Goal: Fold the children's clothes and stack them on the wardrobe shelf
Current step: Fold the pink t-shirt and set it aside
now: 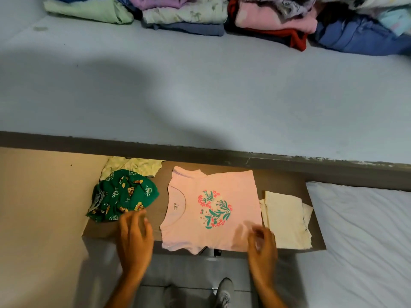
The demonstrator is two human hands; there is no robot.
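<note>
A pink t-shirt with a floral print (211, 207) lies flat, neck to the left, on a brown surface (289, 181). My left hand (135, 236) hovers just left of it with fingers apart, holding nothing. At the shirt's lower right corner my right hand (262, 243) has its fingers curled, blurred by motion; whether it grips the fabric is unclear. A crumpled green patterned garment (124, 198) sits to the left, over a pale yellow piece (133, 165). A folded cream garment (284, 221) lies to the right. Folded clothes stacks (184, 16) line the back of the pale blue shelf (200, 96).
The shelf's dark front edge (200, 152) overhangs the brown surface. A bed with a white sheet (364, 241) is at the right. A beige wall (40, 207) stands to the left. A grey shoe (224, 292) is on the floor below.
</note>
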